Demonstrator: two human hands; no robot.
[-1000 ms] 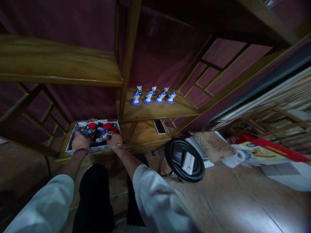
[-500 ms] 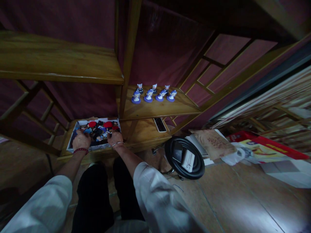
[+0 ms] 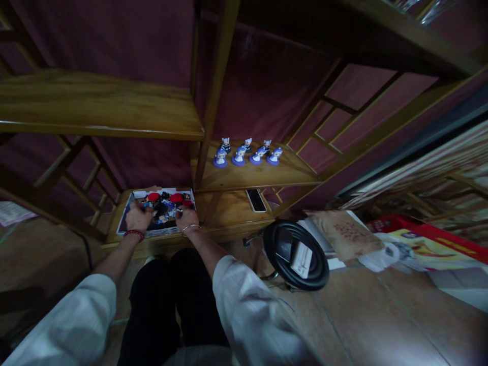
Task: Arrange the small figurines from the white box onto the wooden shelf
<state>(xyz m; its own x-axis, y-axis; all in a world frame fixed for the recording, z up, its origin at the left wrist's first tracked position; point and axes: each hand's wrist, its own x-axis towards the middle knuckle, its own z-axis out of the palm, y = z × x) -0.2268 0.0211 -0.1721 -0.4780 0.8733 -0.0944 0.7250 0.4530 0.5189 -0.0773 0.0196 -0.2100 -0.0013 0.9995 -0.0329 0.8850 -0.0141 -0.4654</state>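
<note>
A white-rimmed open box (image 3: 166, 233) packed with small figurines (image 3: 163, 207) sits on the low shelf at the left. Red caps, dark bodies and blue-white parts show among them. My left hand (image 3: 138, 218), with a red beaded bracelet, reaches into the box's left side, its thumb apart from its fingers. At the right end, my right hand (image 3: 186, 218), wearing a silver bangle, has its fingers curled down at a small pale figurine, mostly hidden by them. On the higher shelf stand several purple-based figurines (image 3: 239, 156), with three darker figurines (image 3: 247, 145) behind.
A phone (image 3: 255, 201) lies on the low wooden shelf (image 3: 221, 209) right of the box. A coiled black hose (image 3: 322, 267) rests on a stool, with a small box (image 3: 301, 259) on it. Paper, plastic bags and a red package (image 3: 396, 226) lie on the floor at right.
The view has shifted, so shelf and box appear slightly lower and further right. A blue piece by my left fingers no longer shows clearly. Both hands stay in the box.
</note>
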